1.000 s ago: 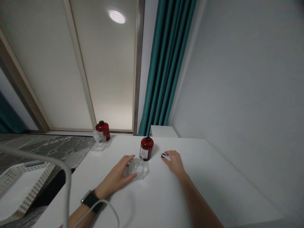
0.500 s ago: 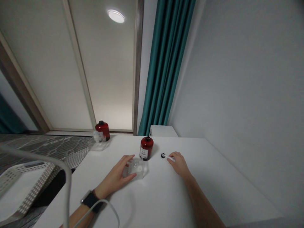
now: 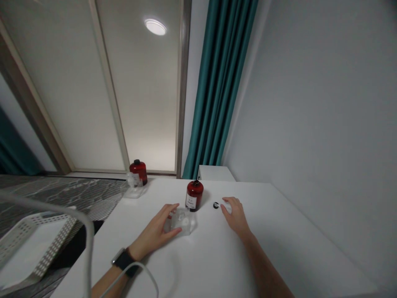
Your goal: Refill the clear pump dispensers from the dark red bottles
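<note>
My left hand (image 3: 158, 232) rests on the white table (image 3: 211, 256), its fingers and thumb wrapped round a small clear plastic container (image 3: 183, 221). Just behind the container stands a dark red bottle (image 3: 194, 195) with a white label and a black neck. My right hand (image 3: 235, 214) lies to the right of the bottle, fingers curled over a small white piece whose black round end (image 3: 216, 205) sticks out to the left. A smartwatch (image 3: 124, 262) is on my left wrist.
A second red bottle (image 3: 138, 171) with a clear container (image 3: 132, 187) stands at the table's far left corner. A white perforated basket (image 3: 29, 248) sits at the left on a marbled surface. A grey cable (image 3: 77, 223) arcs across the foreground. Teal curtain (image 3: 218, 82) and wall behind.
My right hand has drawn back slightly to the right, leaving the black round end more exposed. My left hand stays on the clear container. The view has shifted a little.
</note>
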`<state>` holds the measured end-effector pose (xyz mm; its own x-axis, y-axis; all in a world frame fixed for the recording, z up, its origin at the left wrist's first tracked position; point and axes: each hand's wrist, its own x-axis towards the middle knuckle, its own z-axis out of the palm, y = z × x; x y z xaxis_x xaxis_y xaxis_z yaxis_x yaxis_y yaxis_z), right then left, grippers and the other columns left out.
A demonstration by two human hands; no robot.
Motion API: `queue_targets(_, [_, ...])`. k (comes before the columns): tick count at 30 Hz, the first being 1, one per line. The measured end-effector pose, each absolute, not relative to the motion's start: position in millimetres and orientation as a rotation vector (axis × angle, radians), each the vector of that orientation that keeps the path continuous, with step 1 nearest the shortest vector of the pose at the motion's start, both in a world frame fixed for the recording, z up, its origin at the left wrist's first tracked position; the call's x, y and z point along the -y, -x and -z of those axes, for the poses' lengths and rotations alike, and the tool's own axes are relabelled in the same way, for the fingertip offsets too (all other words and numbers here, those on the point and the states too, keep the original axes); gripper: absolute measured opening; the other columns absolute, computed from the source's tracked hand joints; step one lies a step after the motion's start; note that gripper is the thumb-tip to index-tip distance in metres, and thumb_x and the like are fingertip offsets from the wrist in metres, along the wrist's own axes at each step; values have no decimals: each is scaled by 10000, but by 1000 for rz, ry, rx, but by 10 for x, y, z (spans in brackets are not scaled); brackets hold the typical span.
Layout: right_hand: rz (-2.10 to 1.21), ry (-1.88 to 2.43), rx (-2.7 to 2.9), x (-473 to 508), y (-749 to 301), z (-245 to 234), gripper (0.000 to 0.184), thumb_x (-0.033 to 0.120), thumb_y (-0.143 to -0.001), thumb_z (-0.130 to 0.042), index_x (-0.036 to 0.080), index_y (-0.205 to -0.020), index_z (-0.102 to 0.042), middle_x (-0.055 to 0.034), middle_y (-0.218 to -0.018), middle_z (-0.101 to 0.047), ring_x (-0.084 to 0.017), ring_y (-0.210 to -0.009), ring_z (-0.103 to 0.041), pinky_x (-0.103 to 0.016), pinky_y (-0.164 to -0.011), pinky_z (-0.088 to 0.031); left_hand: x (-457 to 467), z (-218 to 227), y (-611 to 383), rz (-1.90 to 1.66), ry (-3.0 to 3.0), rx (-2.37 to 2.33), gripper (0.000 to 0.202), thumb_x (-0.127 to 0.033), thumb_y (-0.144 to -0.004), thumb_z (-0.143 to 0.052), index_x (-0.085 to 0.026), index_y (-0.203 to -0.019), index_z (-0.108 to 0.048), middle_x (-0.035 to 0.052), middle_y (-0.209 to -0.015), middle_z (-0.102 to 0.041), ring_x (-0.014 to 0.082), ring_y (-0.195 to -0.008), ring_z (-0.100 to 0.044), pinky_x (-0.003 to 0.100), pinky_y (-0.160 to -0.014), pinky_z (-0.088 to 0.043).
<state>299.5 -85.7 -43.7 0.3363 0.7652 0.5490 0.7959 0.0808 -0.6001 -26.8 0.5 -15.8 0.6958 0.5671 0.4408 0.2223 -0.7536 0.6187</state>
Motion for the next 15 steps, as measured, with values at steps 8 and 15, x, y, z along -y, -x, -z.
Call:
queue_targets(8, [-182,1400,1384,577,-2386,181,372,347,-922,-545,237,-1277,-547,-106,-1255,-644,-239,-1117,-639,-418,-939,-541,-50,118,326,-909,-2360,-631,539,-244,-901,-649,-272,-1387,-418,85,-1286,-531,247,-1166,-566,405,-981,-527])
queue_targets(15, [-291,1294,1322,92,-2174,68,456,406,-902,-562,236,-1325,-547,-91,-1368,-596,-244,-1279,-550,-434,-1080,-448,-64,117,348,-923,-2345,-675,532,-239,-892,-657,-264,-1375,-434,81,-1287,-531,239,-1161,-572,389,-992,-523])
